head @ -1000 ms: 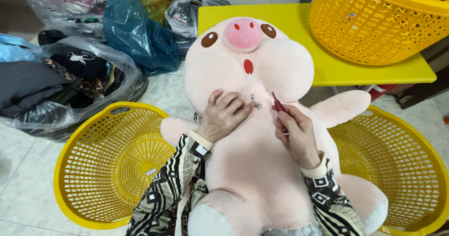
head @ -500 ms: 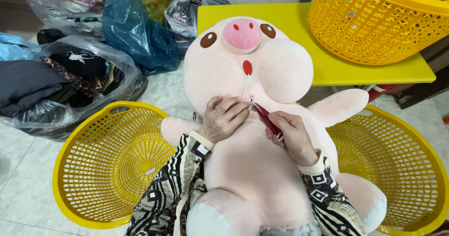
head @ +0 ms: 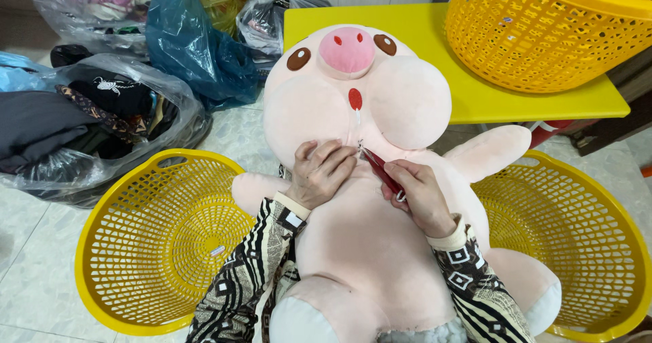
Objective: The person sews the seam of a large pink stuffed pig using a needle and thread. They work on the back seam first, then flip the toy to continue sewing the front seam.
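Observation:
A large pale pink plush pig (head: 367, 248) lies on its back across my lap, its snout pointing away from me. My left hand (head: 322, 172) presses on its neck, fingers pinching the fabric just below the chin. My right hand (head: 420, 193) holds a small red thread snipper (head: 380, 170), whose tip points at the seam next to my left fingers. Both arms wear black-and-white patterned sleeves.
Yellow plastic laundry baskets stand on the tiled floor at my left (head: 129, 248) and right (head: 598, 248). A third yellow basket (head: 550, 24) sits on a low yellow table (head: 516, 98) behind the pig. Plastic bags of clothes (head: 102, 119) pile up at the far left.
My right hand has swung the red snipper down from upright, so its tip now points at the neck seam. The left hand keeps its grip on the fabric.

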